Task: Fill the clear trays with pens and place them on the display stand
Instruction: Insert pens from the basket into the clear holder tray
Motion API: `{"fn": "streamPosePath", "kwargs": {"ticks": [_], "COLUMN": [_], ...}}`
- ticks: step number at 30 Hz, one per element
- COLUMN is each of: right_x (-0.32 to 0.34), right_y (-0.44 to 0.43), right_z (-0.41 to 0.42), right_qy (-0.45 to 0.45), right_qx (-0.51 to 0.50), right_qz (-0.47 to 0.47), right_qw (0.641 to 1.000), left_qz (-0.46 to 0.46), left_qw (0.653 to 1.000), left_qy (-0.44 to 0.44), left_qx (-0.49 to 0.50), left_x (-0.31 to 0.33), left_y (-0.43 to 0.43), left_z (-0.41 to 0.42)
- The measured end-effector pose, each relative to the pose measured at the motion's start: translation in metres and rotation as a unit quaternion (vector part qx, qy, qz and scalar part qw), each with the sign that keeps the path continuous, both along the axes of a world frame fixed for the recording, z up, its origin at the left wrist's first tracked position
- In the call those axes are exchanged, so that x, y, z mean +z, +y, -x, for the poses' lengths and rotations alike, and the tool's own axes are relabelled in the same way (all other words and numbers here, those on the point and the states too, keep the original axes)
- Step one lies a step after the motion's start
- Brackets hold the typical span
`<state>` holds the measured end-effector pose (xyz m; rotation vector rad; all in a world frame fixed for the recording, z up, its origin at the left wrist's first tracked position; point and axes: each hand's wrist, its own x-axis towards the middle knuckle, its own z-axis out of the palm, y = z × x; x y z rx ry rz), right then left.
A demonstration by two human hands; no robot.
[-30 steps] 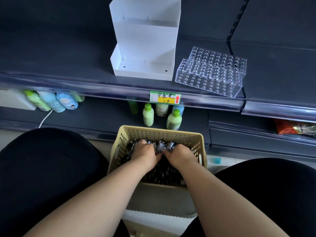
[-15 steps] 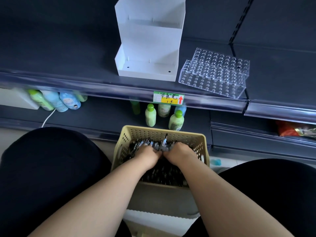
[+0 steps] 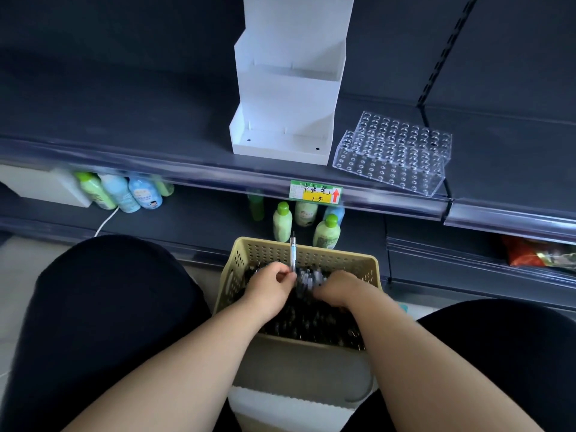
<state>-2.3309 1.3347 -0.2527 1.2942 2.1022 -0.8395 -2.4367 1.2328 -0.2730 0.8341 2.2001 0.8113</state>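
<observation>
A beige perforated basket point(image 3: 358, 265) full of dark pens point(image 3: 311, 319) sits between my knees. My left hand point(image 3: 268, 288) pinches one clear pen point(image 3: 292, 249) and holds it upright above the basket. My right hand point(image 3: 338, 289) lies palm down among the pens with its fingers curled into the heap; what it holds is hidden. On the dark shelf above stand a white stepped display stand point(image 3: 286, 98) and, to its right, stacked clear trays point(image 3: 394, 151) with rows of holes.
A yellow and green price tag point(image 3: 314, 191) is clipped to the shelf edge. Green and blue bottles point(image 3: 282, 221) stand on the lower shelf behind the basket, more bottles point(image 3: 124, 191) at left. My dark-clad knees flank the basket.
My left hand has lifted one pen upright out of the heap. The view has tilted up, showing more of the display stand.
</observation>
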Motion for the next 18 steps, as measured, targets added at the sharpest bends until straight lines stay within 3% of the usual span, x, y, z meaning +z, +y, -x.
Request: {"fn": "streamPosePath", "kwargs": {"ticks": [4, 7, 9, 12, 15, 18], "right_x": [0.06, 0.108, 0.141, 0.17, 0.179, 0.17], "right_y": [0.011, 0.032, 0.05, 0.086, 0.127, 0.157], "right_z": [-0.009, -0.025, -0.039, -0.056, -0.068, -0.074], "right_qy": [0.028, 0.174, 0.279, 0.361, 0.395, 0.379], "right_qx": [0.035, -0.029, -0.092, -0.137, -0.202, -0.24], "right_qz": [-0.006, -0.043, -0.1, -0.252, -0.355, -0.381], "right_qw": [0.999, 0.983, 0.951, 0.887, 0.823, 0.808], "left_qz": [-0.105, -0.195, -0.249, -0.322, -0.353, -0.352], "left_qw": [0.994, 0.98, 0.968, 0.945, 0.934, 0.925], "left_qy": [-0.005, -0.024, -0.019, -0.008, 0.037, 0.136], "left_qx": [0.008, -0.005, -0.024, -0.048, -0.048, -0.046], "left_x": [0.023, 0.051, 0.077, 0.12, 0.158, 0.178], "left_y": [0.005, 0.011, 0.021, 0.045, 0.087, 0.13], "left_z": [-0.003, -0.005, -0.006, -0.002, 0.012, 0.031]}}
